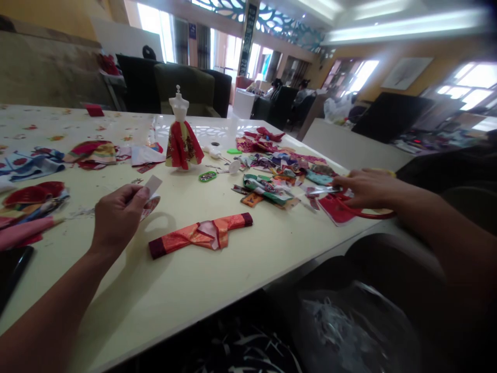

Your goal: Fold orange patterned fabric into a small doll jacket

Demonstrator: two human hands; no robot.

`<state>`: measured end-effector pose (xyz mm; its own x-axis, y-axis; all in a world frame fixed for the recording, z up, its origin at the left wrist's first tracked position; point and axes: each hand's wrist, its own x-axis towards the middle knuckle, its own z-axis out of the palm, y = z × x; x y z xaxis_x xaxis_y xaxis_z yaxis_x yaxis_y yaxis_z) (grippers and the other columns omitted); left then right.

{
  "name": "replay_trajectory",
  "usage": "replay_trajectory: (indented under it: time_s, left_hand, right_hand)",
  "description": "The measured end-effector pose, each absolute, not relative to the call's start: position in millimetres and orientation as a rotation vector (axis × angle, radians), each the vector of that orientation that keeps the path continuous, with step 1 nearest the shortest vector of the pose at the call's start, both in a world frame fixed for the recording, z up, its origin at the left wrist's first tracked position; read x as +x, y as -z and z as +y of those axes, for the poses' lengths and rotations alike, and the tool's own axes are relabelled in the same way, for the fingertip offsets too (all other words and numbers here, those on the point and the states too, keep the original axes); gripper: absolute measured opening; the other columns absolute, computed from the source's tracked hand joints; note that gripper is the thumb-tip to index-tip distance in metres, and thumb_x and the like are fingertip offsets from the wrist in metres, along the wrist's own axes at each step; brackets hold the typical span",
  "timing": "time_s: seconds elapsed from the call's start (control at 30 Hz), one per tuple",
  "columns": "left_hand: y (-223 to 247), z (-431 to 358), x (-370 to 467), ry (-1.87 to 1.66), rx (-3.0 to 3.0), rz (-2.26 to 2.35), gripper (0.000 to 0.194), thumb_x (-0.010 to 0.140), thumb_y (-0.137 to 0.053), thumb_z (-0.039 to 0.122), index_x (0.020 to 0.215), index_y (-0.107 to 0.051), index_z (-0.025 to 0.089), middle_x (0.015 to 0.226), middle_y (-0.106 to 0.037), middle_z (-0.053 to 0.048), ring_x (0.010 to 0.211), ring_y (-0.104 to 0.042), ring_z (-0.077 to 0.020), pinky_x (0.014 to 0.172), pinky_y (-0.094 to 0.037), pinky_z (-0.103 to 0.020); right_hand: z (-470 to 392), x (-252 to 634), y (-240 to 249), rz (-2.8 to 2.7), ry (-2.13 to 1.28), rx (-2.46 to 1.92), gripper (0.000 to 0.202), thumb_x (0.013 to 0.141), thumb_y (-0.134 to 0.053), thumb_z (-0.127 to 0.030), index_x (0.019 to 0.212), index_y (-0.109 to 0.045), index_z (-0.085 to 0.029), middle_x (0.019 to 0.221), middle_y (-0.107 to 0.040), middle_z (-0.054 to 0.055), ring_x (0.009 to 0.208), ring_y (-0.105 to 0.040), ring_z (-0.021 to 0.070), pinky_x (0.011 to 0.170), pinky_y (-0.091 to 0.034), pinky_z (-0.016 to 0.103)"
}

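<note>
Two bare hands are spread wide over the cream tabletop (248,259) from where I'm standing. The left hand (120,212) has thumb and forefinger pinched together on a small, pale, flat strip (152,186), held up clear of the surface. Its hold looks shallow, so a slackened thumb could let the strip slip out. Just beyond those fingers shows a patterned oval scrap (150,206); whether it is held too, I can't tell.

Over by the table's right edge, the right hand (367,187) is at a pair of red-handled metal scissors (370,215), above a flat piece of red cloth (334,211). Blur hides whether the fingers are closed around them. Blades pointing toward the heap of multicoloured fabric scraps (295,166) could snag a loose piece if swept sideways, and a poor hold so near the edge could send them to the floor.

Between the hands lies a little orange jacket with maroon cuffs (182,238), spread flat; a dragging forearm could crumple it.
</note>
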<state>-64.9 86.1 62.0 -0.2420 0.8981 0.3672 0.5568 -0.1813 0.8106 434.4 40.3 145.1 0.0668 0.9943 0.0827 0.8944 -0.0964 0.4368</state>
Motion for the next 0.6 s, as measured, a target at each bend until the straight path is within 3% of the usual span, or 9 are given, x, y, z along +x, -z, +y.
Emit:
replay_trajectory:
  time_s: [0.1, 0.23, 0.4, 0.6]
  left_hand:
    - [-62, 86, -65, -1.389, 1.667, 1.754, 0.017, 0.079, -0.059, 0.032, 0.078, -0.069, 0.018, 0.055, -0.059, 0.005, 0.057, -0.057, -0.0122, 0.056, -0.047, -0.020]
    - [-60, 87, -66, -1.385, 1.654, 1.759, 0.017, 0.080, -0.060, 0.030, 0.082, -0.070, 0.018, 0.061, -0.062, 0.004, 0.059, -0.055, -0.0100, 0.058, -0.045, -0.018]
    - [-57, 88, -69, -1.455, 1.655, 1.686, 0.016, 0.083, -0.060, 0.032, 0.083, -0.068, 0.018, 0.054, -0.051, 0.006, 0.050, -0.042, -0.0076, 0.047, -0.035, -0.017]
    - [-63, 93, -50, -1.653, 1.328, 1.343, 0.015, 0.087, -0.055, 0.031, 0.089, -0.061, 0.017, 0.065, -0.054, 0.003, 0.049, -0.044, -0.0074, 0.044, -0.035, -0.018]
  right_hand:
    - [38, 424, -148, 1.733, -0.616, 1.994, 0.043, 0.086, -0.056, -0.038, 0.124, -0.063, -0.021, 0.105, -0.060, 0.021, 0.094, -0.053, 0.0302, 0.069, -0.027, 0.037]
    - [39, 419, -144, 1.753, -0.504, 1.935, 0.039, 0.085, -0.057, -0.035, 0.122, -0.063, -0.023, 0.106, -0.059, 0.017, 0.097, -0.052, 0.0287, 0.073, -0.028, 0.037]
    - [33, 416, -130, 1.882, -0.590, 1.902, 0.036, 0.088, -0.056, -0.036, 0.120, -0.063, -0.022, 0.105, -0.058, 0.017, 0.096, -0.051, 0.0292, 0.075, -0.030, 0.036]
    - [22, 421, -116, 1.953, -0.525, 1.944, 0.036, 0.090, -0.056, -0.040, 0.119, -0.063, -0.020, 0.103, -0.058, 0.017, 0.097, -0.052, 0.0297, 0.077, -0.032, 0.037]
